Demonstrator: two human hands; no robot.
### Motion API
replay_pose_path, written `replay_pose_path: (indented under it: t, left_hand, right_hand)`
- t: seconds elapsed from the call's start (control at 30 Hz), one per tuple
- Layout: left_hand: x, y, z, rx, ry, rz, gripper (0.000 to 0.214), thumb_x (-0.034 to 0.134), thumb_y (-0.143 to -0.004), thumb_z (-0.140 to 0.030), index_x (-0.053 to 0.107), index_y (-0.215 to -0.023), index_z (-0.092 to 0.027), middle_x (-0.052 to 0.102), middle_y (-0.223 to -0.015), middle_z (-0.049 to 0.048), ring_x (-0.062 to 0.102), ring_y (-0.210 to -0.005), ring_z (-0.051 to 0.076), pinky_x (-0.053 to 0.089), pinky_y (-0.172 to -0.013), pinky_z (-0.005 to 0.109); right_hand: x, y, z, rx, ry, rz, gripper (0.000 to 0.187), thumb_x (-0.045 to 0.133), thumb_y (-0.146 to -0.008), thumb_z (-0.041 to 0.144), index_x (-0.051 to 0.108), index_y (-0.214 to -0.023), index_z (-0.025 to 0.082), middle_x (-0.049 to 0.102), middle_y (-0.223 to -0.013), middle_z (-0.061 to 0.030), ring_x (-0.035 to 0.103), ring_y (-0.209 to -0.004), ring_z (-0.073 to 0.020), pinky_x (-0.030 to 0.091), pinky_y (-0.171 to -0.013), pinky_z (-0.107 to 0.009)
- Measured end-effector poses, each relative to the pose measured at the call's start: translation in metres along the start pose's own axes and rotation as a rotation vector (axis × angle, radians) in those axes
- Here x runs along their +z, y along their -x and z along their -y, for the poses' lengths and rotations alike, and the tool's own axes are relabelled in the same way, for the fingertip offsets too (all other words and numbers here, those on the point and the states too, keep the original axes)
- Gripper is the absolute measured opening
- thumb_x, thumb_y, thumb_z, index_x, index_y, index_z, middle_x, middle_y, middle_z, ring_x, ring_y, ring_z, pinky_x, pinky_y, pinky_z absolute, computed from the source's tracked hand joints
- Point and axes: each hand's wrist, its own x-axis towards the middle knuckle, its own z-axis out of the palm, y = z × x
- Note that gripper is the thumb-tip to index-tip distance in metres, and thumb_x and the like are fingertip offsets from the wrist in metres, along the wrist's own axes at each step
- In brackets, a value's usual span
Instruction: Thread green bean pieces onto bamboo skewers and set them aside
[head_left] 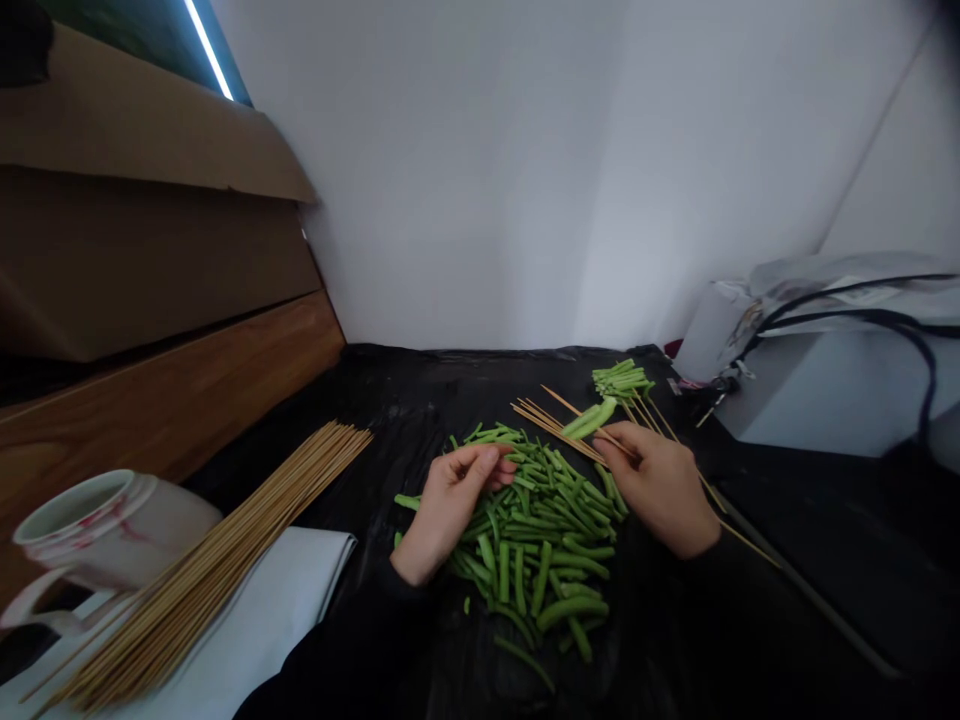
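A heap of cut green beans (551,530) lies in the middle of the black-covered table. My left hand (454,500) is over the heap's left side, thumb and fingers pinched together. Whether a bean is between its fingertips cannot be made out. My right hand (664,485), right of the heap, grips a bamboo skewer (559,397) whose point slants up to the left. Paler green bean pieces (590,419) sit along that skewer, just ahead of the fingers. Several bare skewers (551,422) lie under and beside it. Behind my right hand rests a group of skewered beans (621,379).
A thick bundle of bamboo skewers (225,560) lies at left across a folded white sheet (300,570), against a white mug (127,530). A cardboard box (150,250) stands behind on the left. At right are a pale box (817,390) and black cables (862,315).
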Motion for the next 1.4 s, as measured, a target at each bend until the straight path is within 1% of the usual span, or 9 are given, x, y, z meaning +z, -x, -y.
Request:
replay_pose_path:
  t: [0.1, 0.2, 0.47, 0.6, 0.87, 1.03, 1.23, 1.33, 1.4]
  left_hand:
    - [0.001, 0.001, -0.001, -0.007, -0.005, 0.008, 0.040, 0.064, -0.081, -0.048, 0.075, -0.093, -0.012, 0.074, -0.082, 0.0110, 0.066, -0.072, 0.018, 0.051, -0.068, 0.028]
    - [0.002, 0.002, -0.002, -0.017, -0.004, 0.010, 0.040, 0.064, -0.081, -0.049, 0.076, -0.090, -0.012, 0.074, -0.079, 0.0102, 0.065, -0.070, 0.018, 0.050, -0.067, 0.028]
    - [0.000, 0.000, 0.001, -0.033, 0.002, -0.008, 0.039, 0.063, -0.081, -0.049, 0.075, -0.088, -0.012, 0.073, -0.076, 0.0091, 0.065, -0.068, 0.017, 0.049, -0.065, 0.026]
    - [0.000, 0.000, 0.001, -0.034, 0.001, -0.007, 0.038, 0.063, -0.081, -0.048, 0.075, -0.087, -0.012, 0.073, -0.076, 0.0089, 0.064, -0.068, 0.016, 0.048, -0.064, 0.026]
    - [0.001, 0.001, -0.002, -0.046, 0.001, -0.015, 0.041, 0.064, -0.079, -0.051, 0.075, -0.086, -0.013, 0.072, -0.076, 0.0089, 0.064, -0.069, 0.017, 0.049, -0.066, 0.028]
    - [0.001, 0.002, -0.003, -0.036, -0.002, -0.018, 0.041, 0.064, -0.078, -0.052, 0.075, -0.084, -0.013, 0.072, -0.074, 0.0086, 0.063, -0.067, 0.017, 0.049, -0.064, 0.027]
    - [0.001, 0.002, -0.003, -0.028, 0.014, -0.006, 0.039, 0.064, -0.080, -0.049, 0.075, -0.084, -0.012, 0.072, -0.074, 0.0086, 0.063, -0.066, 0.016, 0.048, -0.063, 0.026]
    - [0.000, 0.001, -0.002, -0.025, 0.012, -0.006, 0.037, 0.066, -0.080, -0.048, 0.076, -0.084, -0.012, 0.072, -0.074, 0.0087, 0.063, -0.066, 0.016, 0.048, -0.064, 0.027]
    - [0.000, 0.001, -0.001, -0.026, 0.008, -0.003, 0.034, 0.069, -0.078, -0.045, 0.076, -0.084, -0.013, 0.073, -0.075, 0.0087, 0.063, -0.066, 0.016, 0.049, -0.067, 0.028]
  right_hand:
    - [-0.003, -0.003, -0.010, 0.048, 0.075, 0.148, 0.034, 0.048, -0.092, 0.044, 0.060, -0.068, 0.022, 0.059, -0.057, 0.0024, 0.050, -0.051, -0.0117, 0.029, -0.054, -0.025]
    - [0.000, -0.003, -0.017, 0.021, 0.117, 0.259, 0.041, 0.039, -0.095, 0.043, 0.052, -0.063, 0.021, 0.057, -0.057, 0.0011, 0.048, -0.052, -0.0120, 0.026, -0.055, -0.026]
    - [0.000, -0.007, -0.032, 0.137, 0.422, 0.452, 0.030, 0.039, -0.095, 0.033, 0.062, -0.078, 0.022, 0.066, -0.072, -0.0058, 0.058, -0.066, -0.0167, 0.026, -0.057, -0.028]
    - [0.005, -0.006, -0.035, 0.168, 0.447, 0.546, 0.027, 0.044, -0.093, 0.031, 0.064, -0.079, 0.022, 0.068, -0.074, -0.0062, 0.061, -0.069, -0.0166, 0.029, -0.060, -0.027]
    - [0.011, 0.001, -0.029, 0.238, 0.492, 0.584, 0.023, 0.056, -0.085, 0.040, 0.067, -0.087, 0.020, 0.071, -0.084, -0.0110, 0.066, -0.080, -0.0220, 0.035, -0.063, -0.027]
    - [0.012, 0.004, -0.028, 0.243, 0.494, 0.574, 0.019, 0.057, -0.080, 0.028, 0.067, -0.095, 0.022, 0.071, -0.087, -0.0105, 0.067, -0.080, -0.0224, 0.034, -0.060, -0.026]
    - [0.009, 0.000, -0.030, 0.203, 0.429, 0.525, 0.018, 0.052, -0.080, 0.023, 0.065, -0.091, 0.019, 0.071, -0.083, -0.0089, 0.066, -0.076, -0.0204, 0.034, -0.059, -0.026]
    - [0.006, -0.004, -0.027, 0.168, 0.245, 0.462, 0.018, 0.053, -0.082, 0.025, 0.067, -0.091, 0.020, 0.072, -0.084, -0.0054, 0.065, -0.077, -0.0178, 0.039, -0.064, -0.025]
    - [0.006, -0.004, -0.021, 0.169, -0.033, 0.435, 0.019, 0.054, -0.083, 0.030, 0.068, -0.092, 0.022, 0.072, -0.085, -0.0028, 0.066, -0.078, -0.0172, 0.043, -0.067, -0.025]
